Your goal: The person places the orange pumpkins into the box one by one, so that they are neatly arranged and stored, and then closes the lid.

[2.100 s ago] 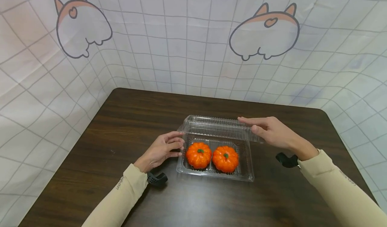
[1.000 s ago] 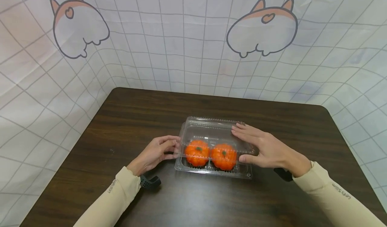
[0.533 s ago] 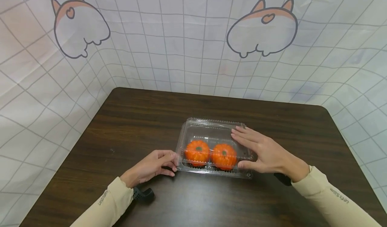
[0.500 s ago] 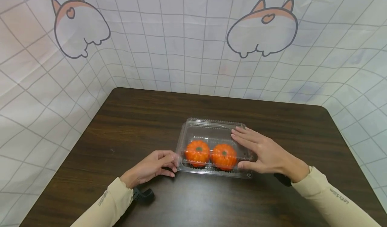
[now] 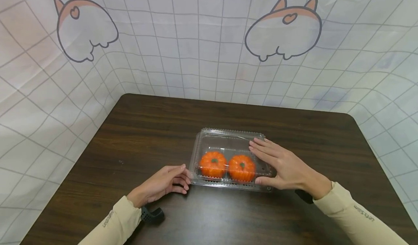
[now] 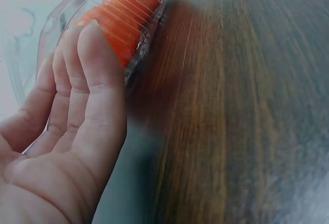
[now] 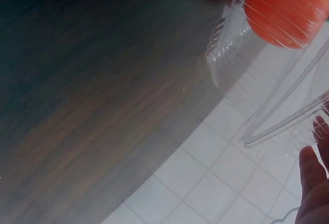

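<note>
Ideally the flat, spread right hand (image 5: pixel 284 165) presses the clamshell lid (image 5: pixel 228 143) evenly beneath its palm while the relaxed, empty left hand (image 5: pixel 160 185) braces the box's near corner against the bench (image 5: pixel 147 129).

1. Both arms wear long sleeves, pale cream/beige, snug fit, w/ soft creases along the forearm.
2. Left sleeve (image 5: pixel 111 225): small dark lettering printed near the cuff, too small to read.
3. Right sleeve (image 5: pixel 356 216): same sort of small dark lettering near the cuff, also unreadable.
4. Left wrist: black plastic mount (image 5: pixel 151 214) sticks out under the cuff; rounded end, small holes/dots on its side.
5. Right wrist: black mount (image 5: pixel 303 196) under the cuff, mostly hidden.
6. Left hand (image 5: pixel 160 184) & right hand (image 5: pixel 284 165): bare, short plain nails.
</note>
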A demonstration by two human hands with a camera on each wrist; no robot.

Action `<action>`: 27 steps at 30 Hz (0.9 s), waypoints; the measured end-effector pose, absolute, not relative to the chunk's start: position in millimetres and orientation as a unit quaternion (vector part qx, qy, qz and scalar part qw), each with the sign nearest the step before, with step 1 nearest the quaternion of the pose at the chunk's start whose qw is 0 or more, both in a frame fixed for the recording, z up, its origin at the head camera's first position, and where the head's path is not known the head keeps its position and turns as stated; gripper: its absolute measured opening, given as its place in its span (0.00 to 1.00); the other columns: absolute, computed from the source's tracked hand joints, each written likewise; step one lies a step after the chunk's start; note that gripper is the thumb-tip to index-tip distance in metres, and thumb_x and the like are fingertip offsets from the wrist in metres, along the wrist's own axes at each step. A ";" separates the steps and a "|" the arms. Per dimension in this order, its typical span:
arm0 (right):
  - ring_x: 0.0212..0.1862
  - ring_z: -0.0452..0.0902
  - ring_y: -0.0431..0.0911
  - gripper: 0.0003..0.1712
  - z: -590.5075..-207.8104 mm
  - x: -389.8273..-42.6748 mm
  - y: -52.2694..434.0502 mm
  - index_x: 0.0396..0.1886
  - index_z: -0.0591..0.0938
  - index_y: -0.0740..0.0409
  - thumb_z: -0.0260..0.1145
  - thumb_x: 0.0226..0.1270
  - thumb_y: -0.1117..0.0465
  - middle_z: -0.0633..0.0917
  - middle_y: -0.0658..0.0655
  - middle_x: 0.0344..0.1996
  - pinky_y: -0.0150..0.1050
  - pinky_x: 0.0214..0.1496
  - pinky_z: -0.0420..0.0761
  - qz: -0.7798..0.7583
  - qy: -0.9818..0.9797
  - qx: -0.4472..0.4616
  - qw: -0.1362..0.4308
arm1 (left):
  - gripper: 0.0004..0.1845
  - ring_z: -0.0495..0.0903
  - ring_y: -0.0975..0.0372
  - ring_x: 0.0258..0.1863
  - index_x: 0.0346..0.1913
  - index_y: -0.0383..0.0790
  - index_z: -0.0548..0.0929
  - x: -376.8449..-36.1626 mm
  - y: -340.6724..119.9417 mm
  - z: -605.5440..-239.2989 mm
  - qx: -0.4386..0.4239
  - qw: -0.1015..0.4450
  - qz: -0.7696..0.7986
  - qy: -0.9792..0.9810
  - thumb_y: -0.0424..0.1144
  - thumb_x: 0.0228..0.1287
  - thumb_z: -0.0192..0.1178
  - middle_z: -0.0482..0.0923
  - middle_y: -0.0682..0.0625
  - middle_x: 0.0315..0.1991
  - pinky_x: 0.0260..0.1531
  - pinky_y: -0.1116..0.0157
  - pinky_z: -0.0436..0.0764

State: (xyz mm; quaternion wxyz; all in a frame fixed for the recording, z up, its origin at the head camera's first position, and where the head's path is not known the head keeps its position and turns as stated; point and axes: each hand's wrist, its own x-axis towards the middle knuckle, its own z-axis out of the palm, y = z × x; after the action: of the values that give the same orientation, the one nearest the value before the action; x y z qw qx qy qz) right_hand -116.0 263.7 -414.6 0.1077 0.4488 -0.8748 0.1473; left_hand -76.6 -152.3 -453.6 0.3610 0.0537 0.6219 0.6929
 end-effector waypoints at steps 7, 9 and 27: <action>0.79 0.65 0.51 0.53 -418.4 -116.0 263.0 0.79 0.68 0.53 0.66 0.64 0.27 0.72 0.56 0.77 0.31 0.88 0.43 0.137 -0.862 0.470 0.134 | 0.18 0.83 0.61 0.40 0.47 0.39 0.81 -74.6 -149.4 -453.3 0.087 0.367 0.680 0.629 0.49 0.83 0.48 0.80 0.50 0.41 0.46 0.66 0.88; 0.80 0.65 0.50 0.53 -419.0 -115.9 262.5 0.78 0.69 0.54 0.65 0.64 0.26 0.72 0.56 0.77 0.33 0.88 0.44 0.134 -0.860 0.473 0.138 | 0.17 0.83 0.61 0.39 0.46 0.38 0.81 -73.8 -148.0 -453.2 0.089 0.366 0.676 0.633 0.49 0.82 0.51 0.80 0.50 0.41 0.45 0.66 0.88; 0.81 0.63 0.50 0.55 -425.3 -114.7 262.1 0.77 0.70 0.57 0.61 0.64 0.23 0.73 0.57 0.76 0.33 0.88 0.43 0.124 -0.857 0.476 0.155 | 0.18 0.80 0.63 0.33 0.47 0.23 0.80 -70.8 -132.9 -454.2 0.090 0.351 0.654 0.664 0.40 0.80 0.53 0.80 0.52 0.34 0.36 0.69 0.85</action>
State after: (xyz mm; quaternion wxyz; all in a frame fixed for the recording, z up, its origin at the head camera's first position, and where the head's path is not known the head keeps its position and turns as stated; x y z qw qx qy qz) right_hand -114.7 262.1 -425.3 0.1549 0.4761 -0.8567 0.1240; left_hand -70.8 -132.9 -454.2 0.3506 0.0903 0.6644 0.6539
